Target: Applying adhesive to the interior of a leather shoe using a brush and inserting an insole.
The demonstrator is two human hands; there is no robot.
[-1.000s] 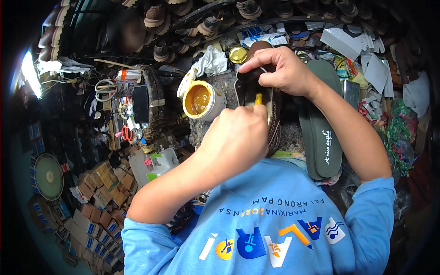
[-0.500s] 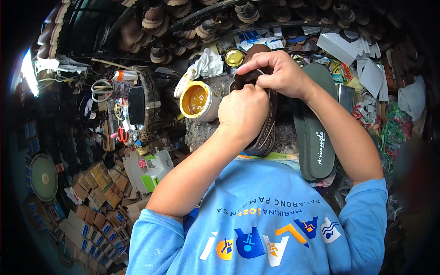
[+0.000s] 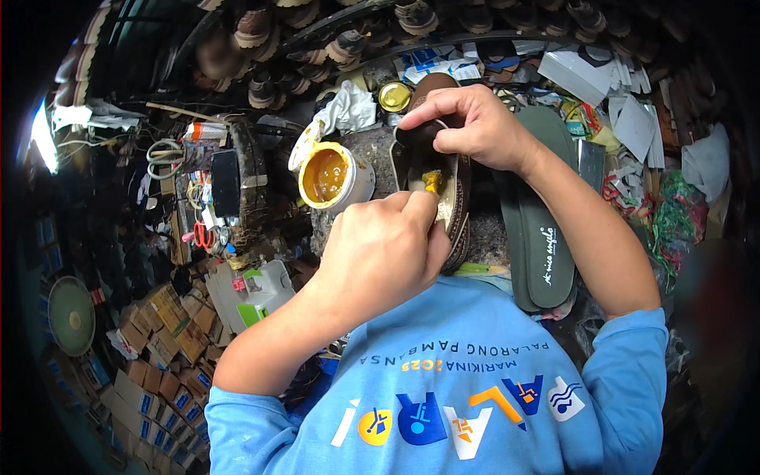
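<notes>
The shoe [image 3: 443, 186] lies at upper centre of the frame, open side up, on a rough stone block [image 3: 491, 233]; it looks light and fairly stiff at the sole, softer at the upper, and likely tacky wherever it is wet with glue, so the dry rim near the toe seems the safest place to hold it; the right hand [image 3: 475, 127] is closed over exactly that end; the left hand [image 3: 384, 249] is curled into a tight fist round a small yellow-tipped applicator [image 3: 431, 182] that touches the inside of the shoe; just left stands an open tub of amber glue [image 3: 328, 176]; to the right lies a green sandal sole [image 3: 542, 229].
</notes>
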